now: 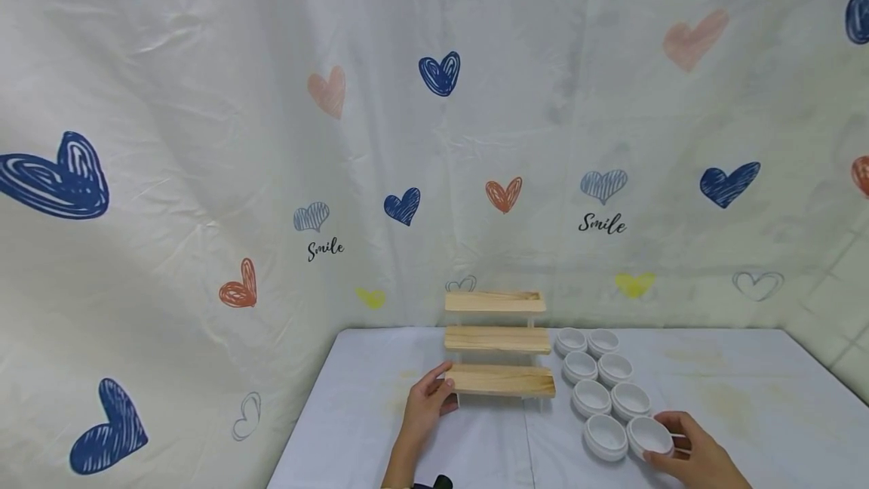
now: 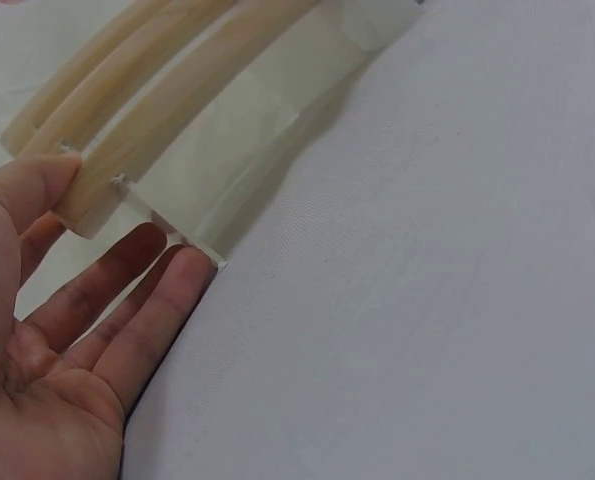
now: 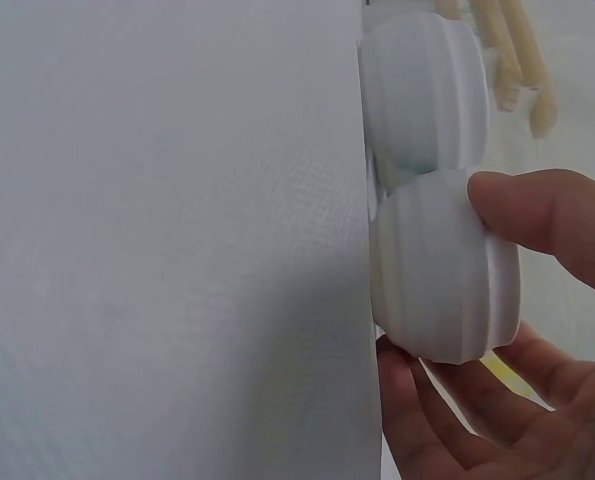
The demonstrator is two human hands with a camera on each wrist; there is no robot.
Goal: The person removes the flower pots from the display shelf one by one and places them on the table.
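A three-tier wooden display stand (image 1: 501,380) with clear supports stands on the table. My left hand (image 1: 426,401) pinches the left end of its lowest shelf, thumb on the plank's end (image 2: 95,205) and the lower fingers spread beneath beside the support. My right hand (image 1: 699,453) grips a white ramekin (image 1: 649,438), the nearest on the right side of a double row. In the right wrist view, the thumb lies near the rim of this ramekin (image 3: 437,270) and the fingers curl about its other side. Another ramekin (image 1: 606,437) sits right beside it on the left.
Several more white ramekins (image 1: 591,398) run in two columns toward the back, right of the stand. A white cloth covers the table (image 1: 740,413). Behind it hangs a pale curtain (image 1: 543,119) printed with hearts.
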